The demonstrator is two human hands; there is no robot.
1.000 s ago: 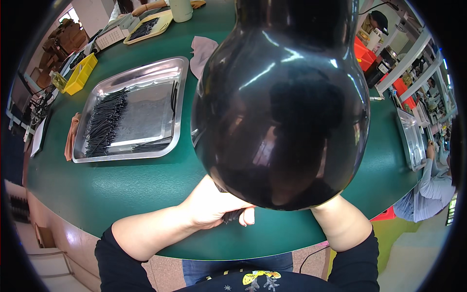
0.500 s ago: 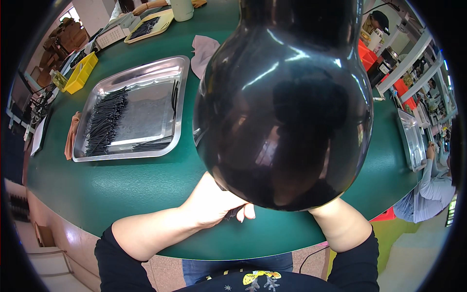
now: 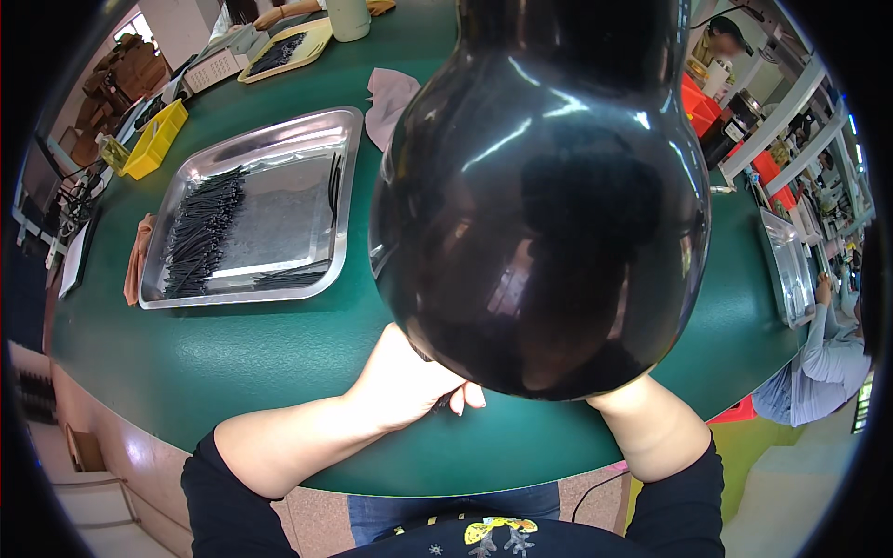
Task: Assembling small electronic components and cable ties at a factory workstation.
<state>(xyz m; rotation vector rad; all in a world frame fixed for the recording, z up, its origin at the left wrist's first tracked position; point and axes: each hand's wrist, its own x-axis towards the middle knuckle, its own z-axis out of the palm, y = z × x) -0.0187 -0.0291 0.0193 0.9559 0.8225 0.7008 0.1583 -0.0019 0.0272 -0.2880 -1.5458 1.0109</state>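
Observation:
A glossy black bulb-shaped lamp-like housing (image 3: 539, 223) fills the middle of the head view and hides much of both hands. My left hand (image 3: 417, 377) is curled beneath its lower left edge. Dark thin strands (image 3: 443, 404) peek out from its closed fingers, like the black wire pieces in the tray; their far ends are hidden. Of my right hand (image 3: 621, 394), only the wrist side shows below the housing, and its fingers are covered. To the left lies a metal tray (image 3: 288, 232) with a thick row of thin black wire pieces (image 3: 203, 232) and a few loose ones along its edges.
A green table (image 3: 279, 372) carries everything. Around the tray are a brown cloth (image 3: 139, 260), a yellow bin (image 3: 156, 139) and a grey-pink cloth (image 3: 391, 102). Farther back stand a cream tray (image 3: 312, 46) and a pale container (image 3: 349, 19). A co-worker (image 3: 823, 363) sits at the right by another metal tray (image 3: 786, 270).
My left hand has shifted slightly upward, and the dark strands below its fingers show less. A person in the far right background has turned their head. The tray is unchanged.

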